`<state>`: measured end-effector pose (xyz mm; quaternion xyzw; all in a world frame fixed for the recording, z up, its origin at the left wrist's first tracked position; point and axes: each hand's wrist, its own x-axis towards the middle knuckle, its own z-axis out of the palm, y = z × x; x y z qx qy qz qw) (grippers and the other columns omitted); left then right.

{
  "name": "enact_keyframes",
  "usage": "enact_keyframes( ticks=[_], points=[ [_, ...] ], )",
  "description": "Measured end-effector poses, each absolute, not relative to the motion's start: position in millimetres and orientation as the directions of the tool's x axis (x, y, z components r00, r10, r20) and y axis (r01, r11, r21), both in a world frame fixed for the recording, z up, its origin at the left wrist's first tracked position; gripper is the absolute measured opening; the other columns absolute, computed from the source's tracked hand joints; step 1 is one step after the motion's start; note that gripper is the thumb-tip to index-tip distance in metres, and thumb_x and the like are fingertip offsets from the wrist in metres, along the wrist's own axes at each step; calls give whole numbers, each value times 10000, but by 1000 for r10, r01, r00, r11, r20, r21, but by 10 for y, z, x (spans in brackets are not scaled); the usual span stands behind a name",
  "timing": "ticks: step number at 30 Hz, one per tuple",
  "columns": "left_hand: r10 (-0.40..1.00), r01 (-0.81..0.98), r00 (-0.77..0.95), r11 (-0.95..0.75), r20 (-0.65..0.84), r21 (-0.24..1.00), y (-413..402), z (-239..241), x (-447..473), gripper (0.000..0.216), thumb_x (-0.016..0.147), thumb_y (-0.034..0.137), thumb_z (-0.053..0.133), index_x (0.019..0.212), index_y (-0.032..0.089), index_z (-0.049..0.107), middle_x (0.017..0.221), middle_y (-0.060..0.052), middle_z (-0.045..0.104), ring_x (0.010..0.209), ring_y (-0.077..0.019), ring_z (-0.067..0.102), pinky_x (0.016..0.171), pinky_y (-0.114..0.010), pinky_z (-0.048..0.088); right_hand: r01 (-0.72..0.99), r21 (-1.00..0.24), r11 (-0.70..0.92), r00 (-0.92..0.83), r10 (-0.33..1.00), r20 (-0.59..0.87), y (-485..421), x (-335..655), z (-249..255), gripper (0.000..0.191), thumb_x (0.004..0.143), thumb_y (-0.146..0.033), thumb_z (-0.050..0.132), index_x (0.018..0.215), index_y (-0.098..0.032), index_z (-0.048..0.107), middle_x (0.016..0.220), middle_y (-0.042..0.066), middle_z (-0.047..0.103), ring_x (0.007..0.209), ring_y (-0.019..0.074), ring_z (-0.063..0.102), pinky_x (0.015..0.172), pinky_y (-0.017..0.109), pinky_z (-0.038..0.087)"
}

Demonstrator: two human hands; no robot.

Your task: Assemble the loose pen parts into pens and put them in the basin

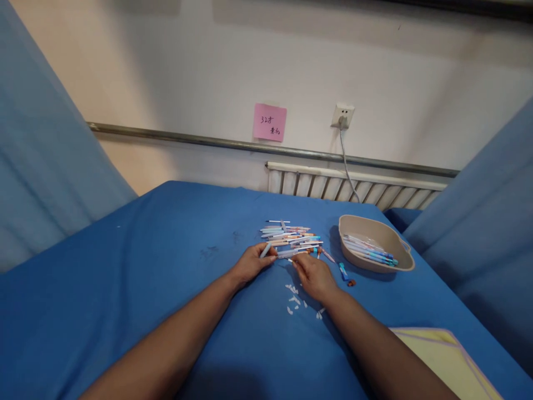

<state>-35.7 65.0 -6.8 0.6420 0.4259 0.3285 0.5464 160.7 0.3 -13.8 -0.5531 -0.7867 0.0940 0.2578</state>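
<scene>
My left hand (252, 265) is closed around a pale grey pen barrel (265, 250), which slants up out of the fingers. The fingers of my right hand (315, 276) are pinched together, with a small white piece (290, 260) showing at their tips; its kind is too small to make out. Just beyond both hands lies a loose pile of pens and pen parts (287, 236), white, pale blue and pinkish. Several small white bits (295, 299) are scattered on the blue cloth nearer to me. Beside my right hand are a blue piece (343, 271) and a brown piece (352, 283).
A beige basket (347, 221) at the right holds several pens in clear plastic. A yellow sheet with a lilac edge (435, 347) lies at the lower right. The blue cloth (158, 244) covers the table. Behind stand a radiator (325, 180) and a wall socket (343, 115) with a cable.
</scene>
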Motion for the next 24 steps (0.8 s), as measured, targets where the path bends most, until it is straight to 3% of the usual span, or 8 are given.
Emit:
enact_keyframes(
  ticks=[7,24],
  points=[
    [904,213,427,-66,-32,975,632,-71,-335,303,616,381,687,745,134,569,628,39,514,551,-87,423,522,-200,337,785,-445,431,-294,891,345,12,1619,-155,227,916,-241,383,1043,-214,568,960,48,641,916,164,583,798,254,411],
    [892,273,449,-191,50,943,631,-145,-355,231,664,342,650,749,143,569,682,16,574,608,-117,491,591,-227,399,846,-362,392,-317,915,250,-5,1603,-105,241,912,-254,404,1044,-241,605,959,46,652,899,166,599,776,245,412]
  ],
)
